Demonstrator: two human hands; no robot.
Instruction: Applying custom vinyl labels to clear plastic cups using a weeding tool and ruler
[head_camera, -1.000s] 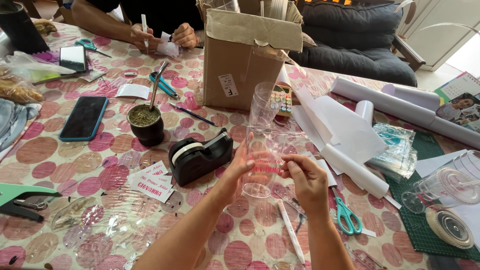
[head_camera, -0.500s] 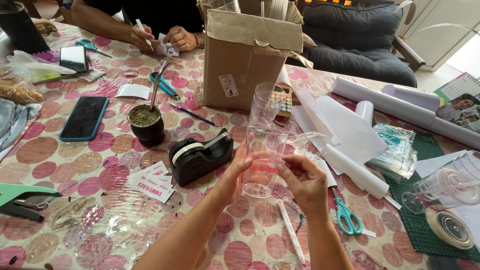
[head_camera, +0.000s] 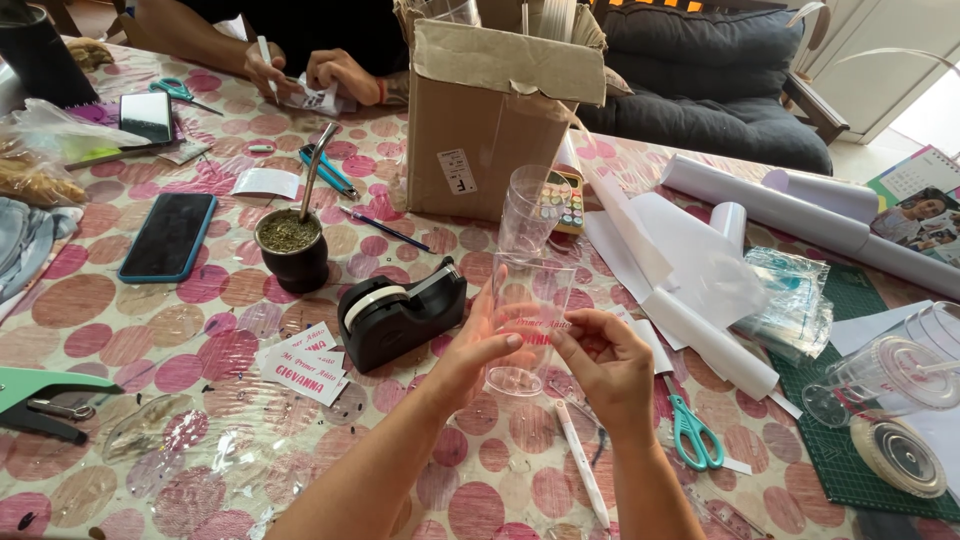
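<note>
We grip the clear plastic cup (head_camera: 527, 318), just right of the tape dispenser (head_camera: 398, 312): left hand (head_camera: 478, 345) cradling, right hand (head_camera: 600, 362) fingertips pinching its pink sticker. Uneven pressure risks wrinkles.

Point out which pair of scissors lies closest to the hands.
The teal-handled scissors just right of the right hand; the blue pairs lie far up the table.

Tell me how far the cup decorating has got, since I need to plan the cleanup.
Done, apparently: pink lettering already sits on the clear plastic cup. In hand: the left hand steadies that cup while the right hand works at its side. Left, apparently: a bare cup behind it and printed labels on the table.
</note>
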